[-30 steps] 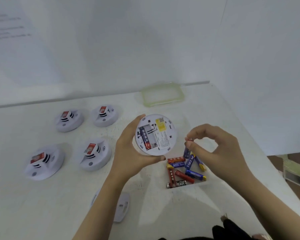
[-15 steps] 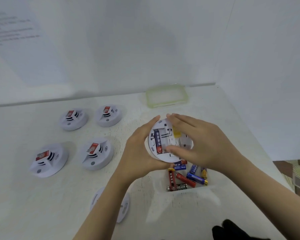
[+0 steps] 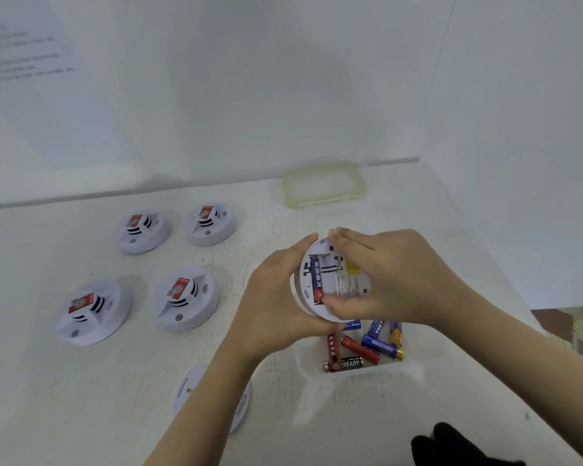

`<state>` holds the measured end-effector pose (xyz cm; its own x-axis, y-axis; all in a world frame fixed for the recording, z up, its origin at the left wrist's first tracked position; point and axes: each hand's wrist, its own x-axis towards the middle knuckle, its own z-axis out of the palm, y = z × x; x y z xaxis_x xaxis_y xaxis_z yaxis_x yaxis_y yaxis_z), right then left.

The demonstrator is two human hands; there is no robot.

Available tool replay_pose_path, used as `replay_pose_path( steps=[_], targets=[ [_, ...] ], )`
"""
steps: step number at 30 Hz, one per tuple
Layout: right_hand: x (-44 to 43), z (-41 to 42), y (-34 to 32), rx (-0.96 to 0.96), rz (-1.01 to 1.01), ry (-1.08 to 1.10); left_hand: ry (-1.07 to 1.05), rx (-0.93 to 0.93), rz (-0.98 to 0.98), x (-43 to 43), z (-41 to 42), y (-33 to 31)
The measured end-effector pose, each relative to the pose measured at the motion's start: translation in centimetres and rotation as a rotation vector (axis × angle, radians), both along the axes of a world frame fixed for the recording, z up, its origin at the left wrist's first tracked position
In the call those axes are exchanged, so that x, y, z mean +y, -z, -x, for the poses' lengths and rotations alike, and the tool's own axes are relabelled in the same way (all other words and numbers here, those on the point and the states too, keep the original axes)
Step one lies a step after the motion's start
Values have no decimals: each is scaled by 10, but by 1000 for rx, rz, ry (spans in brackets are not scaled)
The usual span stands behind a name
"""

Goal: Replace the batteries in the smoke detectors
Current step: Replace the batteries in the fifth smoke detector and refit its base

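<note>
1. Left hand (image 3: 276, 297): I grip the smoke detector (image 3: 347, 287) by its rim, fingers curled behind it and thumb on the upper edge. It is raised off the table (image 3: 115, 398) with its open back turned toward me.
2. Right hand (image 3: 401, 280): a second ago it hung apart to the right, pinching something small. It now lies on the detector's back with fingers nearly straight across the upper half. The thumb presses at the lower end of the blue-and-red battery (image 3: 316, 279) in the left slot.
3. I cannot tell whether anything sits under the palm, since the hand covers the right half of the compartment.
4. Meaning for the task: I judge this as the seating step on this unit. Contact has replaced approach, so the next check is that each cell lies flat in its slot.
5. Directly below the detector stands the clear container (image 3: 411, 368) of loose batteries (image 3: 367, 348). Its green lid (image 3: 323, 186) lies near the back wall.
6. A white back plate (image 3: 182, 398) lies under my left forearm, not yet refitted.
7. Four more detectors (image 3: 186, 297) rest face-up to the left, well apart from my hands.
</note>
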<state>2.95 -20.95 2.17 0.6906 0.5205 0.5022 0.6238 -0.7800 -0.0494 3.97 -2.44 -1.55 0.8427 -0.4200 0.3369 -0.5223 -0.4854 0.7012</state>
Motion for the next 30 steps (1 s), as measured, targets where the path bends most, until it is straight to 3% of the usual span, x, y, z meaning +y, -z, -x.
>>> replay_pose_path(
  steps=[11, 24, 30],
  targets=[
    [-2, 0, 5, 5, 49, 19, -18, 60, 85, 0, -2, 0],
    [3, 12, 29, 128, -578, 14, -71, 94, 264, 5, -9, 6],
    [-16, 38, 32, 212, -568, 105, -159, 58, 323, 18, -19, 14]
  ],
)
